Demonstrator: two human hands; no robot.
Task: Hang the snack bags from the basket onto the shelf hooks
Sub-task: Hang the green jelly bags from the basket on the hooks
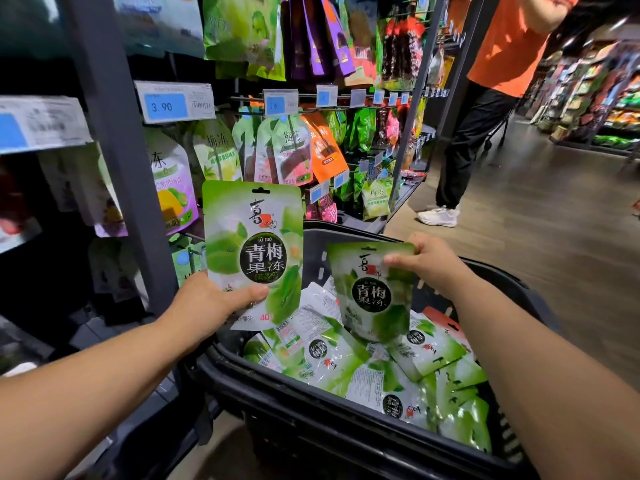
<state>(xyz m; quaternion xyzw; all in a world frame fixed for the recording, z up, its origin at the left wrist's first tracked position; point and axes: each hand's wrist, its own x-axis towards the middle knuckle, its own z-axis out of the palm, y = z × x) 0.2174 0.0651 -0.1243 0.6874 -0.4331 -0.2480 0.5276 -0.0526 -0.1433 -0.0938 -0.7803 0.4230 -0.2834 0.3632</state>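
Left hand (pixel 221 299) pinching bag (pixel 252 251) by lower edge, thumb on front, upright just beside shelf. Right hand (pixel 429 261) pinching second bag (pixel 374 296) at top edge, above basket (pixel 311 420) of more bags. Probably light, floppy, slick film. Best gripped near top, clear of hang hole, for hooks (pixel 242 98).

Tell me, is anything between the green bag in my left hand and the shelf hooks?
Nothing visible blocks it. The left hand holds the green bag up in open air below the hook row. Price tags sit at the hook tips, and the grey post stands off to its left.
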